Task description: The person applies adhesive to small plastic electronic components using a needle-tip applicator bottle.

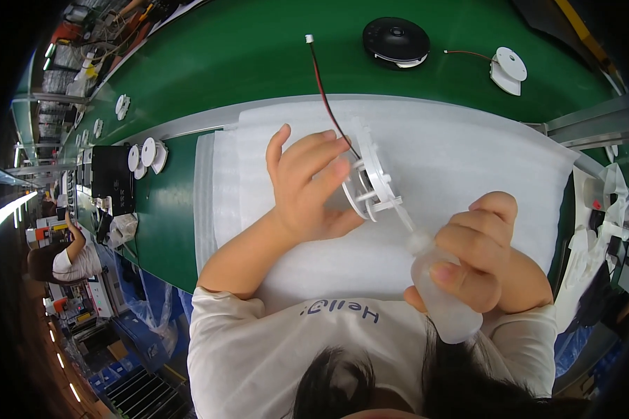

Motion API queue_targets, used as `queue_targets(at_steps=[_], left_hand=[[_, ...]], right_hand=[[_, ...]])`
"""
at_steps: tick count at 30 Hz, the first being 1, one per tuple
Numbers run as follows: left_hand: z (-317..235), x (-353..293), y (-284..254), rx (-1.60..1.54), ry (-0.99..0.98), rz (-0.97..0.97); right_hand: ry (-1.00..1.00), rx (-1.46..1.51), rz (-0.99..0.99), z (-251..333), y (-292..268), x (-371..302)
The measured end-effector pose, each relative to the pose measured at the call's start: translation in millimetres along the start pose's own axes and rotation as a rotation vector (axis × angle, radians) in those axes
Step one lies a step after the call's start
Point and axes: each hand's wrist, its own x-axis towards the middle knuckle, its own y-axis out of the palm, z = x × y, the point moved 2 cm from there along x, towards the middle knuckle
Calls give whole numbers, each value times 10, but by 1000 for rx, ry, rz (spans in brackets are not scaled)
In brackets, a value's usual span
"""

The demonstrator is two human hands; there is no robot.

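My left hand [307,183] is closed on a round white plastic part [374,167], tilted up on its edge above the white foam sheet [276,133]. From that part a thin red and black wire [319,78] runs up and away to a small white connector [309,39]. In my right hand [476,251] is a translucent squeeze bottle [450,307], its fingers wrapped round the body. The bottle's narrow nozzle [404,215] points at the lower edge of the white part; I cannot tell whether it touches.
Beyond the foam lies a green belt [258,52] with a black round disc [397,42] and another white part [508,70] with a wire. White parts [149,153] and a black box [112,178] stand at the left. Another person [70,258] sits further left.
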Motion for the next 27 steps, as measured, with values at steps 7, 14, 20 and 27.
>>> queue_targets(at_steps=[7, 14, 20, 27], left_hand=[[40, 60, -37, -157, -198, 62], [10, 37, -54, -184, -217, 82], [-20, -22, -21, -431, -420, 79], [-60, -49, 3, -1106, -944, 22]], right_hand=[[-35, 13, 4, 0, -20, -21], [-15, 3, 36, -9, -6, -17], [-6, -8, -19, -2, 19, -32], [-18, -15, 32, -46, 51, -37]])
